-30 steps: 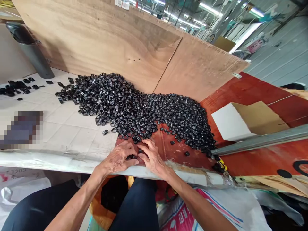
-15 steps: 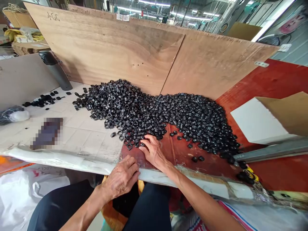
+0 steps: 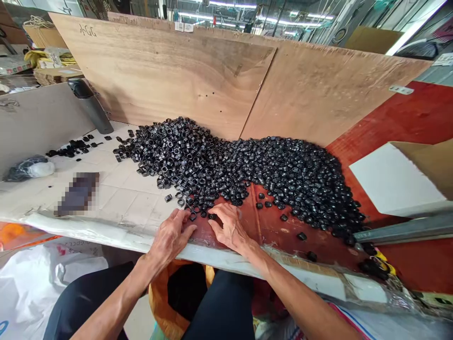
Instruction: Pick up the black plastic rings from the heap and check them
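A big heap of small black rings [image 3: 233, 165] is spread across the table, on pale tiled sheet at the left and on red board [image 3: 272, 226] at the right. My left hand [image 3: 170, 238] lies on the table's near edge, fingers stretched toward a loose ring [image 3: 192, 216] at the heap's front. My right hand [image 3: 228, 229] rests beside it on the red board, fingers curved, fingertips touching a black ring [image 3: 212, 216]. Neither hand plainly grips anything.
Plywood boards [image 3: 198, 75] stand behind the heap. A dark cylinder [image 3: 90, 106] and a few scattered rings [image 3: 72, 147] are at the far left, a white cardboard box [image 3: 396, 182] and a metal bar [image 3: 403, 229] at the right. An orange bag [image 3: 166, 302] hangs under the table edge.
My left hand came back up from the bag below the edge onto the table. My right hand drew back slightly with a ring at its fingertips. The view shifted up and left.
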Demonstrator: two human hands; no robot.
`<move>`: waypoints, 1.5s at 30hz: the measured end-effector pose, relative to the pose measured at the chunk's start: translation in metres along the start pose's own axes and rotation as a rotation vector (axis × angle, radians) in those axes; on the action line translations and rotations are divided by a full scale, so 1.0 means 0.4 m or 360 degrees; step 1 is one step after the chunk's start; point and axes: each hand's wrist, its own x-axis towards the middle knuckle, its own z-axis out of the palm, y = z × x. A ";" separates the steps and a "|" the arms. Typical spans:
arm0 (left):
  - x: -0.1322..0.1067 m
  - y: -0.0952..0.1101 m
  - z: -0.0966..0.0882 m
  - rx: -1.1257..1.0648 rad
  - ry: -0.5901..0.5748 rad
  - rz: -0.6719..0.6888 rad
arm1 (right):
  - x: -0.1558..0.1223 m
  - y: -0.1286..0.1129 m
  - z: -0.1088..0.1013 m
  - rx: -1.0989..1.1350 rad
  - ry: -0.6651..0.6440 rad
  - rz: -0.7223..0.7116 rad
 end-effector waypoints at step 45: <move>0.009 0.004 -0.018 -0.1659 0.0113 -0.0551 | 0.100 -0.101 0.016 0.0946 -0.0049 0.0046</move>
